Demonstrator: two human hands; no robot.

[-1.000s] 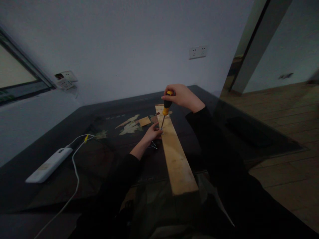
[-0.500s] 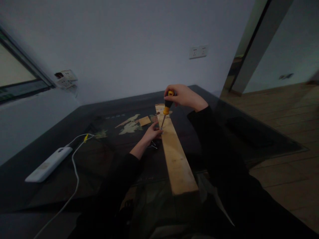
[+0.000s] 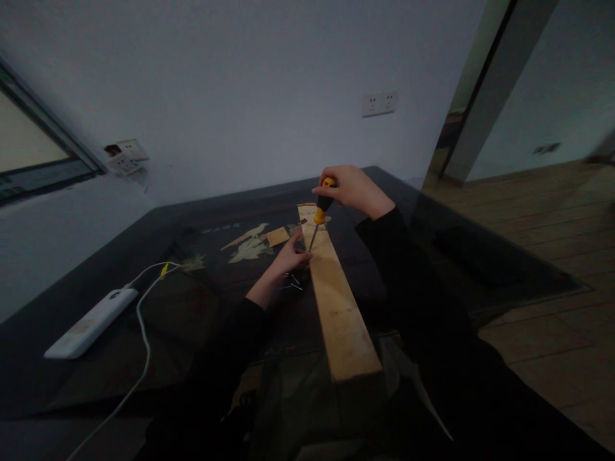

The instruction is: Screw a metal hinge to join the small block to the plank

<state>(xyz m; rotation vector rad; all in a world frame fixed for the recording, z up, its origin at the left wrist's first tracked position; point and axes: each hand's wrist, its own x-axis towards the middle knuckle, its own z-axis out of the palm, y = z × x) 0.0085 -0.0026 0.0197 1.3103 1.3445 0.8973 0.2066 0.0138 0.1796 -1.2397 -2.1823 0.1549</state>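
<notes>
My right hand point(image 3: 359, 188) is closed around the black and yellow handle of a screwdriver point(image 3: 319, 216) and holds it upright with a slight tilt. Its metal shaft points down to the left edge of a long pale wooden board point(image 3: 344, 314). Beside the tip, the thumb and fingers of my left hand point(image 3: 287, 258) are drawn together at the board's edge. Whatever they pinch there is too small to make out. Several thin metal pieces, perhaps screws point(image 3: 295, 285), lie on the dark table just below my left hand.
A small square wood piece point(image 3: 277, 237) lies left of the board on the dark table point(image 3: 216, 307), which has a printed bird-and-flower pattern. A white power strip point(image 3: 91, 323) with a white cable point(image 3: 145, 333) is at the left. Behind stands a wall with sockets point(image 3: 379, 104).
The view has shifted slightly. Both hands, the screwdriver and the board keep nearly the same places; the screwdriver tip stays by my left fingertips. More of the thin metal pieces shows below my left hand.
</notes>
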